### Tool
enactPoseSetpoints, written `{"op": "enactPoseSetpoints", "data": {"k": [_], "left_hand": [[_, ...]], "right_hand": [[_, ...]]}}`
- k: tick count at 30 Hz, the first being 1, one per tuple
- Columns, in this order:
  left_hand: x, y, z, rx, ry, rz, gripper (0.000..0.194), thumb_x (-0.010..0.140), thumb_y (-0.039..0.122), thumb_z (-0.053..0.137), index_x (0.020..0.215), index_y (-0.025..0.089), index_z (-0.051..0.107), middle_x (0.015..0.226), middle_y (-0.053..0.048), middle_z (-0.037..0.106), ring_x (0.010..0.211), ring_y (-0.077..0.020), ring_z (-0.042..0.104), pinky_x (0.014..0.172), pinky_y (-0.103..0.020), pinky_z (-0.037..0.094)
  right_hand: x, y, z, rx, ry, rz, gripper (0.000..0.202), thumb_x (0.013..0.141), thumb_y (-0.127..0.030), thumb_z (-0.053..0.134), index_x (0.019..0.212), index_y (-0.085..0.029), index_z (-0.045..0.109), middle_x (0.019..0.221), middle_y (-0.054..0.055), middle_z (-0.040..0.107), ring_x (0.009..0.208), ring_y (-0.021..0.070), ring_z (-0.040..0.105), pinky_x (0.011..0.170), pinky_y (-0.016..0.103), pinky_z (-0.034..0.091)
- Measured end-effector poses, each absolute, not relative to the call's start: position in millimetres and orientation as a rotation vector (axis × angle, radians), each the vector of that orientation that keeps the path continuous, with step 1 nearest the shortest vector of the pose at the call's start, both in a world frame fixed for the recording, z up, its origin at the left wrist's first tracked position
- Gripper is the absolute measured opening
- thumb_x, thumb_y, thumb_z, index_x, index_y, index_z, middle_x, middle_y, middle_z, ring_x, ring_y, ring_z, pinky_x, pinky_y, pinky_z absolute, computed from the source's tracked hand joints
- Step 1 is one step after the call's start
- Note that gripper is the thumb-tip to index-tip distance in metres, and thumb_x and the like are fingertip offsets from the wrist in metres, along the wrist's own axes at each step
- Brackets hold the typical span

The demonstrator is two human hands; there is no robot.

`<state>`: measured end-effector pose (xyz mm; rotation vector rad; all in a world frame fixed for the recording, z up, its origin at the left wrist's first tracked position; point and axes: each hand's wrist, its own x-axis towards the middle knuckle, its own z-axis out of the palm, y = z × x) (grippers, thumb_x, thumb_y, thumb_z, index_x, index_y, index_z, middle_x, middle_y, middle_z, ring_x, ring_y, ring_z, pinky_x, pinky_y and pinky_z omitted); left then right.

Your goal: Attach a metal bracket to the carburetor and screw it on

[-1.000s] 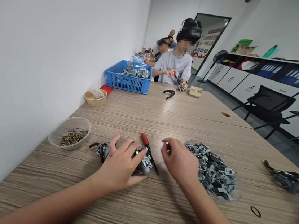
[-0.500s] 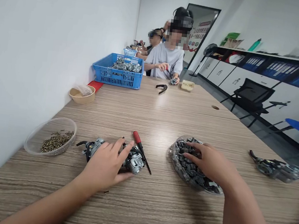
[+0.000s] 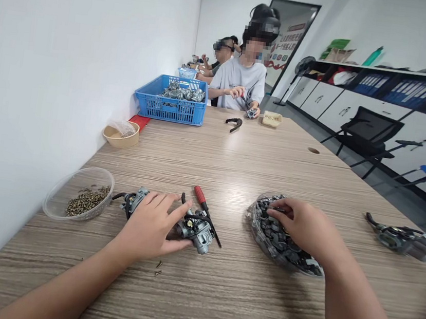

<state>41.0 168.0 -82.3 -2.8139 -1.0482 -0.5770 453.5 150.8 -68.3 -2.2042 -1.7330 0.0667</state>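
My left hand (image 3: 150,224) lies over metal carburetors, fingers spread and thumb apart. One carburetor (image 3: 198,233) shows beyond my thumb and fingertips; another carburetor (image 3: 136,201) shows on the left, partly covered by the hand. A red-handled screwdriver (image 3: 206,213) lies against the right one. Over a clear round bowl (image 3: 255,237) of small dark parts (image 3: 283,246), my right hand (image 3: 300,224) is closed in a pinch. A small dark part seems to be between its fingertips, mostly hidden. Two small brass screws (image 3: 158,268) lie on the table near my left wrist.
A clear bowl (image 3: 50,201) of brass screws stands left, with a cardboard bowl (image 3: 122,140) behind. A blue crate (image 3: 172,110) holds metal parts. Another carburetor (image 3: 401,239) lies right. A co-worker (image 3: 238,80) sits opposite, near a black curved piece (image 3: 235,123).
My right thumb and fingers have closed together at the bowl of dark parts. My left hand stays on the carburetors, its thumb and index slightly wider apart. The view has shifted slightly.
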Motion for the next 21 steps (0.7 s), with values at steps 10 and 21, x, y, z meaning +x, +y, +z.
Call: {"op": "enactPoseSetpoints", "data": {"k": [10, 21], "left_hand": [[41.9, 163.7, -83.1, -2.861, -1.005, -0.713, 0.059, 0.096, 0.051, 0.077, 0.145, 0.02, 0.064, 0.149, -0.022, 0.065, 0.136, -0.041, 0.063, 0.111, -0.059, 0.051], [61.8, 152.3, -101.8, -3.097, -0.797, -1.259, 0.052, 0.099, 0.04, 0.081, 0.143, 0.02, 0.064, 0.148, -0.018, 0.069, 0.14, -0.0327, 0.067, 0.12, -0.052, 0.056]], "right_hand": [[363.8, 126.9, -45.0, -1.42, -1.716, 0.949, 0.049, 0.105, -0.071, 0.056, 0.107, -0.024, 0.069, 0.078, 0.004, 0.072, 0.071, 0.0221, 0.068, 0.071, 0.035, 0.054], [306.1, 123.4, -84.8, -1.154, -1.439, 1.513, 0.051, 0.095, -0.07, 0.076, 0.094, -0.02, 0.066, 0.07, -0.003, 0.062, 0.058, 0.0097, 0.053, 0.052, 0.022, 0.044]]}}
